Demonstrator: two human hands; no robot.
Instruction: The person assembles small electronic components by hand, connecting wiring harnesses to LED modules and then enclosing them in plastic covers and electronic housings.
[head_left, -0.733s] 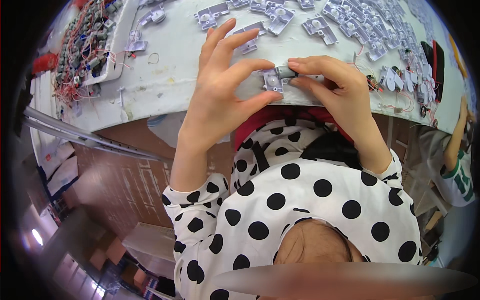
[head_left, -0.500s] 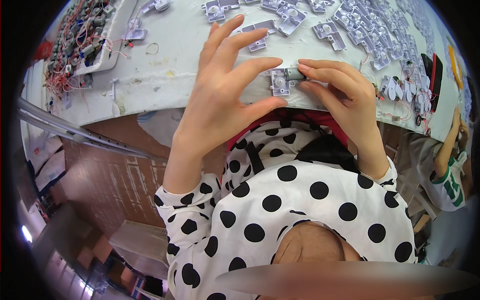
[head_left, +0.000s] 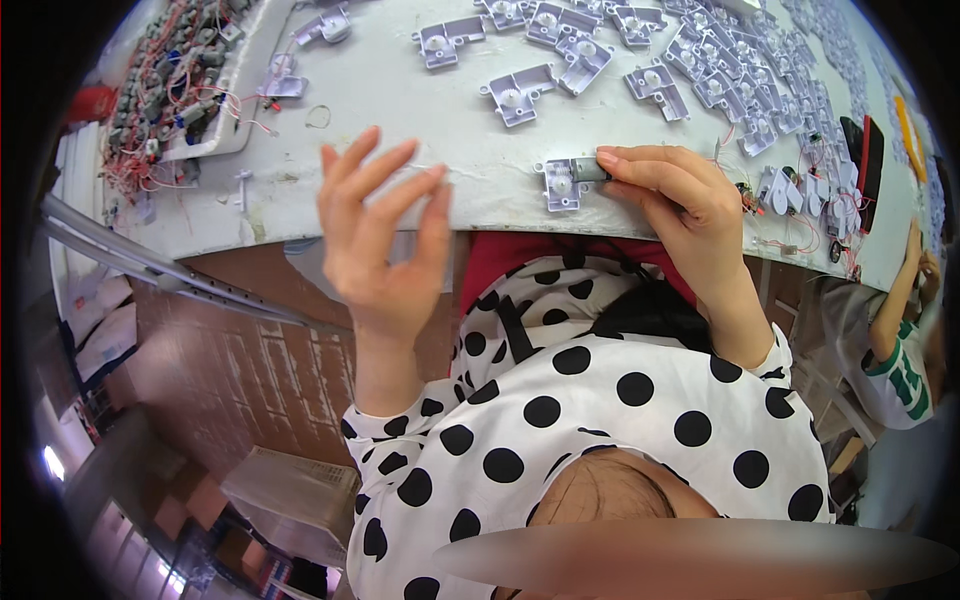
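Near the front edge of the table lies a small pale-lavender plastic housing (head_left: 560, 195) with a white gear in it. A small grey motor (head_left: 588, 169) sits at the housing's upper right side. My right hand (head_left: 690, 200) pinches the motor's right end between thumb and fingers, partly hiding it. Well to the left, my left hand (head_left: 380, 235) hovers by the table edge, slightly blurred. Its fingers are apart and nothing is in them.
A white tray (head_left: 245, 85) heaped with wired motors stands at the left. Several similar housings (head_left: 515, 95) lie beyond my hands, densely at right. Assembled pieces (head_left: 790, 190) and a red-and-black tool (head_left: 872, 170) are on the right. Another person's arm (head_left: 893, 290) reaches in at far right.
My left hand has drawn away from the housing, leftward and toward me. My right hand keeps its pinch on the motor, with the housing in nearly the same place.
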